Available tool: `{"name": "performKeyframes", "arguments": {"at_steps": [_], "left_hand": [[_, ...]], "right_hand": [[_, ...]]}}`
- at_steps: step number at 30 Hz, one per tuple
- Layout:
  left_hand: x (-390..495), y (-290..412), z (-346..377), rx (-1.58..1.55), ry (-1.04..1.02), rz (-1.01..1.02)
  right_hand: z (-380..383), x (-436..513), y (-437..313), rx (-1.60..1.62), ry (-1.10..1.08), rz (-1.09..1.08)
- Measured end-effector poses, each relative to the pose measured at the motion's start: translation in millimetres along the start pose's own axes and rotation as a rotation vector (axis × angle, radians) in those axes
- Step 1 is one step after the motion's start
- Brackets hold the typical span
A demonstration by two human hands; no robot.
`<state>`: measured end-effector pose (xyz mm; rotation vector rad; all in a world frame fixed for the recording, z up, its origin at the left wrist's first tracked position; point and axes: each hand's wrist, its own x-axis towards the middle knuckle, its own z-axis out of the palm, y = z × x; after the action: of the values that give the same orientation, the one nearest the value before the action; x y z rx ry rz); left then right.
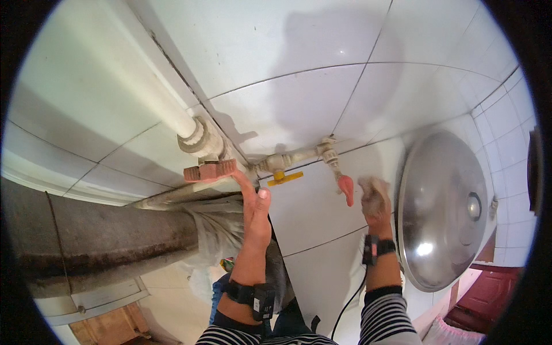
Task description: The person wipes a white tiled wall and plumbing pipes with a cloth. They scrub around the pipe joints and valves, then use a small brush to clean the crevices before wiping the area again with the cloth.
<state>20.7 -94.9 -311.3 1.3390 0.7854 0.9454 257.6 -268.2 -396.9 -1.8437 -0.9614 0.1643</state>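
Observation:
My left hand (255, 207) is raised with its thumb up, its fingertips at the right end of a red valve handle (210, 170) on a thick white pipe (172, 103); whether they grip it I cannot tell. My right hand (374, 198) is blurred, with a greyish cloth-like thing (377, 194) in it, just right of a small red tap handle (346, 189). Between the hands, a yellow valve lever (285, 178) sits on a thin whitish pipe (306, 154) along the tiled wall.
A large round metal lid (444, 215) stands against the tiles on the right. At the left are a wide grey cylindrical thing (108, 241) with a wire around it and crumpled clear plastic sheeting (220, 224). A black cable (351, 299) hangs from my right wrist device. Lower right is a red panelled door (489, 289).

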Motion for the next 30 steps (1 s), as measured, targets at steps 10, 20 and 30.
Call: {"name": "performKeyframes", "arguments": {"at_steps": [10, 20, 30], "left_hand": [[-11.4, 17.2, 13.9, -0.195, 0.137, -0.158], [-96.8, 15.4, 53.0, -0.087, -0.476, -0.519], [-106.4, 31.9, 28.9, 0.004, -0.530, -0.499]], "right_hand": [[-65.0, -149.3, -45.1, 1.407, 0.407, 0.925], [-28.9, -124.4, -92.4, 1.695, 0.102, 0.661], [-43.7, -182.9, -81.8, 0.002, -0.140, 0.341]]}}
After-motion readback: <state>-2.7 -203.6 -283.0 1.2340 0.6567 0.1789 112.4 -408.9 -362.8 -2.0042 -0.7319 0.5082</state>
